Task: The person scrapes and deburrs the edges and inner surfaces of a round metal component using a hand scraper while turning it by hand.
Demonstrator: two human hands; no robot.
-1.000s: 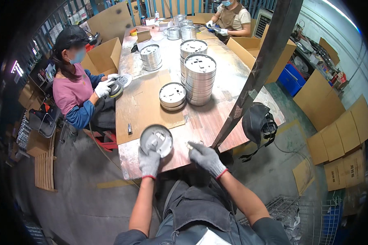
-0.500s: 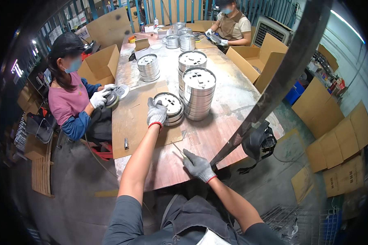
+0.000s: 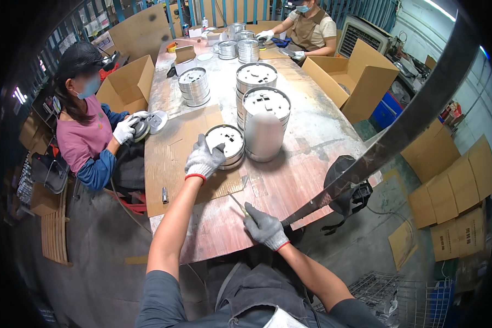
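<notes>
My left hand [image 3: 204,156], in a grey-white glove with a red cuff, grips the near left side of a short stack of round silver metal housings [image 3: 225,141]. Its thumb lies over the rim of the top one, whose white face has small dark fittings. My right hand [image 3: 265,225], gloved in grey, is closed round what looks like a screwdriver [image 3: 236,203]. The thin shaft points up and left over the table's near edge, apart from the stack; most of the handle is hidden in my fingers. A taller stack of housings [image 3: 266,117] stands just right of the short one, partly blurred.
Cardboard [image 3: 175,147] covers the table's left part, with a small metal cylinder [image 3: 165,195] on it. More stacks [image 3: 194,87] stand farther back. A dark slanting metal bar [image 3: 377,156] crosses at right. Two co-workers [image 3: 82,120] handle parts at left and far right. Open cartons [image 3: 344,76] flank the table.
My left hand has shifted toward the near side of the short stack, its thumb now over the rim. My right hand stays almost in place. The far co-worker's arm has reached out over the table.
</notes>
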